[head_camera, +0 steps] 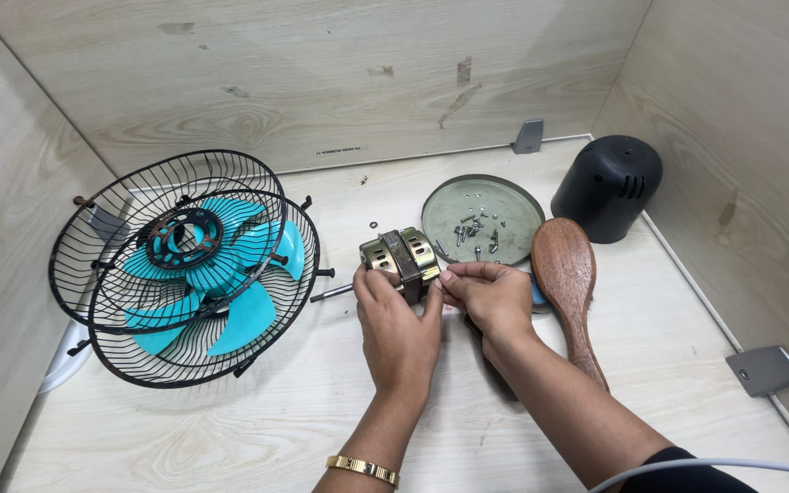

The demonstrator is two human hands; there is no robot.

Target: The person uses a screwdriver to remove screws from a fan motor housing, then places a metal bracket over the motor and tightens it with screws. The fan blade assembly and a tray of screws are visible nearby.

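In the head view, a small fan motor [401, 259] with a brass-coloured casing and a dark middle band is held just above the pale wooden tabletop [257, 429], near its centre. The left hand [399, 324] is wrapped around the motor's near side, its fingers [378, 285] closed on the casing. The right hand [489, 294] is set against the motor's right end, its fingers [458, 274] pinched at the casing edge. A thin metal shaft [331, 293] is seen projecting from the motor toward the left, low over the tabletop. A gold bracelet [362, 469] is worn on the left wrist.

To the left, two black wire fan guards [184, 269] are stacked with a turquoise blade [230, 301] between them. Behind the motor, a round grey metal dish [483, 217] is laid flat, with screws [477, 228] gathered in it. A wooden brush [566, 283] is laid just right of the right hand, and a black domed motor cover [607, 187] is stood at the far right corner. A white cable [714, 466] is seen crossing the lower right edge.
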